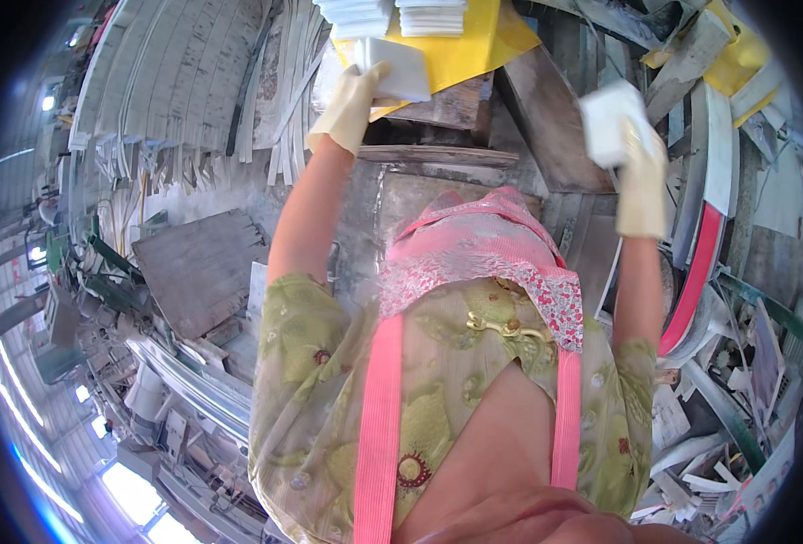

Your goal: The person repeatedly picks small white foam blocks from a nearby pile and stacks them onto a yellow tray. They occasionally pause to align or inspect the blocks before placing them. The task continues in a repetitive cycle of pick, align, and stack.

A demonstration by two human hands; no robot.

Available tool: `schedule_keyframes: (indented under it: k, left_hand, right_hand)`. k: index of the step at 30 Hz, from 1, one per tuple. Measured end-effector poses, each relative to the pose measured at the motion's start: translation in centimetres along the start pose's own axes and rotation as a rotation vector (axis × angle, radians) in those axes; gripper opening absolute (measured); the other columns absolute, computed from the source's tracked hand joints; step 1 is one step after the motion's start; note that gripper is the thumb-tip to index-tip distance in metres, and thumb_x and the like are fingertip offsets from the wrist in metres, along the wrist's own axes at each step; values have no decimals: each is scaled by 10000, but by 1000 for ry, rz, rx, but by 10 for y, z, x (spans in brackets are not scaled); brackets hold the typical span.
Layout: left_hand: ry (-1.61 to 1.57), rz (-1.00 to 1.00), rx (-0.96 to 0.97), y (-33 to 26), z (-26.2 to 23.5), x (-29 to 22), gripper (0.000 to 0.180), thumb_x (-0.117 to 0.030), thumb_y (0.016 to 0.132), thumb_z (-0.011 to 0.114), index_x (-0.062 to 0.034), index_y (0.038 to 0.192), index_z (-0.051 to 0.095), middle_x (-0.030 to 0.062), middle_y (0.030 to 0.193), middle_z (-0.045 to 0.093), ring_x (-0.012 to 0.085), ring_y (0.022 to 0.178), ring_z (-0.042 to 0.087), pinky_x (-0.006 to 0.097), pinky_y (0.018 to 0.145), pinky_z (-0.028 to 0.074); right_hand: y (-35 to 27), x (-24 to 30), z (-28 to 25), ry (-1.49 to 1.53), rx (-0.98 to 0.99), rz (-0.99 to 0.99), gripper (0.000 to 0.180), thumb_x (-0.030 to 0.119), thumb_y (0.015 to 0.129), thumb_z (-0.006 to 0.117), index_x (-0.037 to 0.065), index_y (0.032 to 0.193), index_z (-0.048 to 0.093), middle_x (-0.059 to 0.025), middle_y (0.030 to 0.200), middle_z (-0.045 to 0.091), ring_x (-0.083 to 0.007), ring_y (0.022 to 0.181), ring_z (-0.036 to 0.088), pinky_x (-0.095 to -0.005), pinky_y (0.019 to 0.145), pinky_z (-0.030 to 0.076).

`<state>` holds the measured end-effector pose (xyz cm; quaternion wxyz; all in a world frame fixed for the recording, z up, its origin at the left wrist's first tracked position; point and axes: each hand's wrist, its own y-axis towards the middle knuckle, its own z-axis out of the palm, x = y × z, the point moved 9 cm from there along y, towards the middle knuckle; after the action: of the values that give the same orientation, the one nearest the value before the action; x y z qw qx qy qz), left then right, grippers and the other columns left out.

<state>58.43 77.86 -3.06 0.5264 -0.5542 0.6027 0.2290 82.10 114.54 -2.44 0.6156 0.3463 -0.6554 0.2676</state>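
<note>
My left hand, in a cream glove, grips the left edge of a white square tile over a yellow sheet. Its thumb lies on top of the tile, and the fingers beneath are hidden. Off to the right, my right hand, gloved the same way, is closed on another white square tile, held up and slightly blurred. Two stacks of white tiles rest on the yellow sheet at the far edge, cut off by the top of the view.
Wooden boards support the yellow sheet. Long pale strips are piled at the far left. A brown plank leans between my hands. At right stand a red-and-white curved edge and scrap pieces. A grey board lies left.
</note>
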Motion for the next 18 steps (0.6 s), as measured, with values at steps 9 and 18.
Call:
schedule_keyframes:
  k: [9,18]
  left_hand:
    - [462,466,-81,41,13,-2,525,-323,934,633,71,1277,588,217,1058,683,272,931,691,359,853,534]
    - [-10,89,43,38,45,-6,697,-368,878,765,-23,1411,476,133,1292,618,237,1100,652,384,856,562]
  right_hand:
    - [24,0,287,-30,140,-180,517,482,970,658,72,1285,629,-116,1062,705,-217,913,660,-390,861,529]
    - [15,-4,239,52,511,-254,739,506,950,683,-4,1456,514,-269,1431,538,-346,1403,464,-370,1175,333]
